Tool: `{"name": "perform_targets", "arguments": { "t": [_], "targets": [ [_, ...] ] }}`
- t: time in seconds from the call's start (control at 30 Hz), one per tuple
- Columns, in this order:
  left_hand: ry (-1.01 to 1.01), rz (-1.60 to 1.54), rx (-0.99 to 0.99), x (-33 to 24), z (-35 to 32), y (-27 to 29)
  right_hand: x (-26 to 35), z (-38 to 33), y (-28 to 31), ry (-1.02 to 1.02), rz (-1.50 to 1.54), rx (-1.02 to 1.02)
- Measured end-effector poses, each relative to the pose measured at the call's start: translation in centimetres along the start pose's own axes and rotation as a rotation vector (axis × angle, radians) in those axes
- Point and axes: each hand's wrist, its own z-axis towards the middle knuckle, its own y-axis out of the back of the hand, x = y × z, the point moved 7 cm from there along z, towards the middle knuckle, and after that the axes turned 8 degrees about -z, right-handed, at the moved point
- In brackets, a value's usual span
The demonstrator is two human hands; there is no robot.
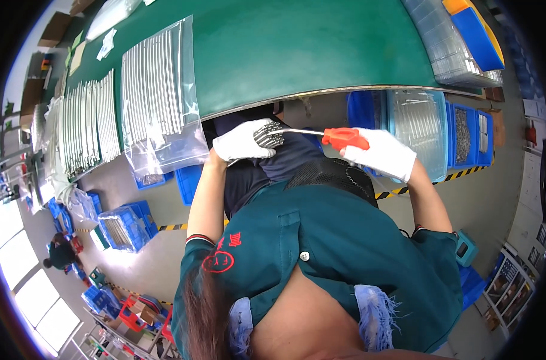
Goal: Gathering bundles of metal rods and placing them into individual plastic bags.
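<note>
My left hand [243, 142], in a white glove, is closed round a bundle of metal rods [269, 134] whose grey ends face right. My right hand [386, 155], gloved as well, grips the red handle of a screwdriver-like tool [343, 138]. Its thin metal shaft runs left and meets the bundle's ends; the exact contact is too small to make out. Both hands are above my lap, just in front of the table's near edge. On the table, left of my hands, a clear plastic bag [156, 90] holds long metal rods side by side.
The green table [309, 48] spans the top. More rods [90, 123] lie at its left end. Clear-wrapped parts [453, 57] and a blue and yellow bin [478, 39] stand at its right. Blue crates [465, 135] sit below right, another crate [123, 228] on the left floor. Another person [61, 252] is far left.
</note>
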Motion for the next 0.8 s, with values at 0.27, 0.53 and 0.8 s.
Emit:
{"name": "perform_targets", "arguments": {
  "t": [0.27, 0.53, 0.8],
  "targets": [
    [0.062, 0.005, -0.013, 0.6, 0.3, 0.2, -0.9, 0.7, 0.1, 0.031, 0.167, -0.018],
    [0.024, 0.093, 0.01, -0.2, 0.3, 0.0, -1.4, 0.9, 0.7, -0.034, 0.119, -0.07],
    [0.013, 0.154, -0.014, -0.4, 0.2, -0.1, -1.8, 0.9, 0.1, -0.015, 0.101, -0.011]
  ]
}}
